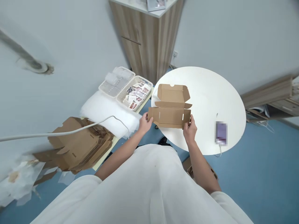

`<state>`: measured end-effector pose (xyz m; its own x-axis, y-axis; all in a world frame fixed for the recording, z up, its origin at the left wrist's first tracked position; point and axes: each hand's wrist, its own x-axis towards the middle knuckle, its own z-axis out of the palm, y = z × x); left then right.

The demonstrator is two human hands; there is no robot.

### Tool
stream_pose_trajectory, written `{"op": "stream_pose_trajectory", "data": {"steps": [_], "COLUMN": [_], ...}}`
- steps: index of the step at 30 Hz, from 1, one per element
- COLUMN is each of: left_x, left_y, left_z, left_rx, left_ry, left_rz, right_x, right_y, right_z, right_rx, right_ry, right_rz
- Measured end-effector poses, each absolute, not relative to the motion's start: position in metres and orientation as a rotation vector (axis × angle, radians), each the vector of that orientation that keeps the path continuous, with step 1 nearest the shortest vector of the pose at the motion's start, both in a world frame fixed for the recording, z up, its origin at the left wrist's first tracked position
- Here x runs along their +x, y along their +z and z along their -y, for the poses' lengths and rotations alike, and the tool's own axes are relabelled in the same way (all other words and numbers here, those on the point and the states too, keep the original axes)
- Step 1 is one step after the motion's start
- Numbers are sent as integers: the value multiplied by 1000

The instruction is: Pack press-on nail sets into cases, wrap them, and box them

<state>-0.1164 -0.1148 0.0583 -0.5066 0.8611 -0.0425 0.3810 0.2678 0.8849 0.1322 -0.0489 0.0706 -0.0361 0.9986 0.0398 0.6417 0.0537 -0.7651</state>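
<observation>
A brown cardboard box (170, 117), partly unfolded, is held over the near left part of the round white table (210, 90). Its lid panel with side flaps stretches away from me, and slots show near both ends of the base panel. My left hand (145, 123) pinches the left end of the box, thumb on the inner face. At the opposite end, my right hand (190, 129) grips the near right corner, fingers partly hidden behind the cardboard.
Left of the table are white baskets, one with small printed packets (137, 93), white foam sheets (112, 109) and a stack of flat cardboard boxes (81, 143). A blurred-out device (221, 133) with a cable lies on the table's right. A wooden cabinet (147, 40) stands behind.
</observation>
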Motion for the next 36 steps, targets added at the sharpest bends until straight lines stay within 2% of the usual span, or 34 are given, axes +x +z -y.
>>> {"op": "stream_pose_trajectory", "data": {"steps": [10,16,19,22,25,29,36], "left_x": [-45,-47,-49,-43,-34,-20,-15], "left_y": [25,12,14,26,42,50,29], "left_z": [40,21,18,24,34,42,33], "left_rx": [1384,1317,1311,1544,1961,2244,2267], "left_ry": [643,567,572,611,465,116,-43], "left_rz": [-1986,-1957,-2029,-2101,-1867,-1475,-1488], "right_x": [216,236,240,242,242,236,223], "right_y": [24,7,8,15,25,29,14], "right_z": [45,42,43,37,14,-38,-83], "right_rx": [-1887,-1965,-1985,-2070,-2080,-2030,-2106], "right_ry": [939,1118,1075,938,877,994,1064], "right_rz": [1309,1255,1273,1282,1369,1402,1375]}}
